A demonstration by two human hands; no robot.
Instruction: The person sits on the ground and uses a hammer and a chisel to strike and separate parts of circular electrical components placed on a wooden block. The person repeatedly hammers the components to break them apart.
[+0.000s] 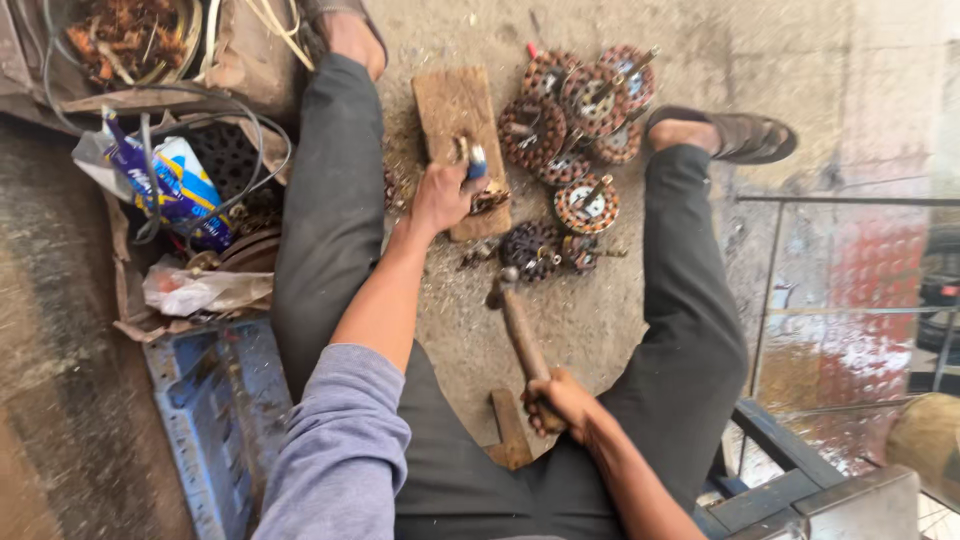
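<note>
Head view: the left hand (pixel 441 197) grips a blue-handled chisel (pixel 475 160) upright on the worn wooden block (pixel 450 105). Below the block, the right hand (pixel 560 400) clasps a wooden-handled hammer (pixel 520 335). Right of the block lie copper-wound motor stators (pixel 585 110).

We sit on the concrete floor (pixel 590 330) with legs spread around a wooden block (pixel 455 120). Our left hand (pixel 440 195) grips a blue-handled chisel (pixel 476 160) against the near end of that block, where a small copper-wound part (pixel 490 200) lies. Our right hand (pixel 560 400) holds a wooden-handled hammer (pixel 515 320), its head just short of the block. Right of the block sits a pile of copper-wound motor stators (pixel 580 110). Left of the block, beyond our leg, a blue crate (pixel 215 410) stands.
</note>
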